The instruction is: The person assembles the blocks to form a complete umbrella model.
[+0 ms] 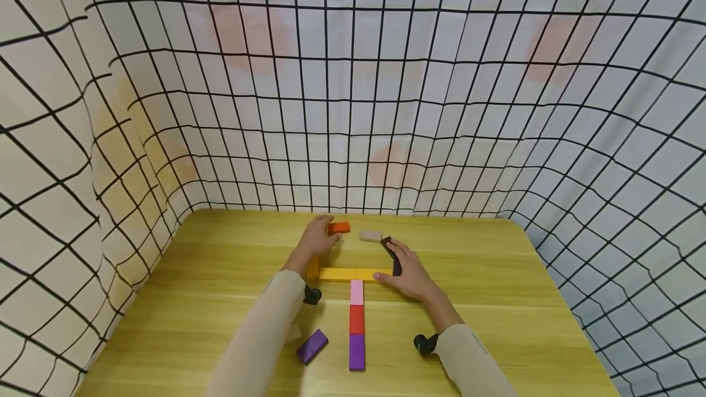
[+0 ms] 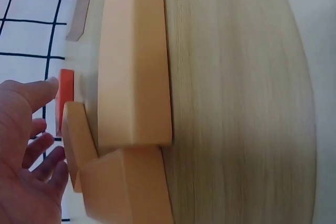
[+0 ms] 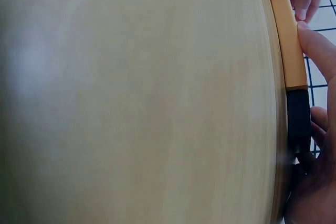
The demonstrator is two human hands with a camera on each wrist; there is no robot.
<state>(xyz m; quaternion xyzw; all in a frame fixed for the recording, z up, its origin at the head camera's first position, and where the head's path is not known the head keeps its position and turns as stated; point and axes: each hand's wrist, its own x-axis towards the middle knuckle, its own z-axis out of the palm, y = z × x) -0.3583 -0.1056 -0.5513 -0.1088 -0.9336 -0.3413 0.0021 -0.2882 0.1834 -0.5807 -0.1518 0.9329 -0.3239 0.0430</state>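
Note:
My left hand (image 1: pixel 317 239) reaches to the far side of the table, thumb and fingers spread around the left end of an orange-red block (image 1: pixel 339 226). In the left wrist view, the thumb overlaps that red block (image 2: pixel 65 95), with a gap between thumb and fingers. My right hand (image 1: pixel 410 273) rests by the right end of a row of yellow blocks (image 1: pixel 337 274), its thumb on the yellow. Its fingers touch the black blocks (image 1: pixel 396 265) at that end; in the right wrist view, fingertips show behind a black block (image 3: pixel 298 119). More yellow-orange blocks (image 1: pixel 312 269) stand by my left wrist.
A pink block (image 1: pixel 356 292), a red block (image 1: pixel 356 319) and a purple block (image 1: pixel 356 351) run toward me from the yellow row. A loose purple block (image 1: pixel 312 347) lies beside my left sleeve, a beige block (image 1: pixel 370 236) farther back. Black netting (image 1: pixel 353 103) surrounds the table.

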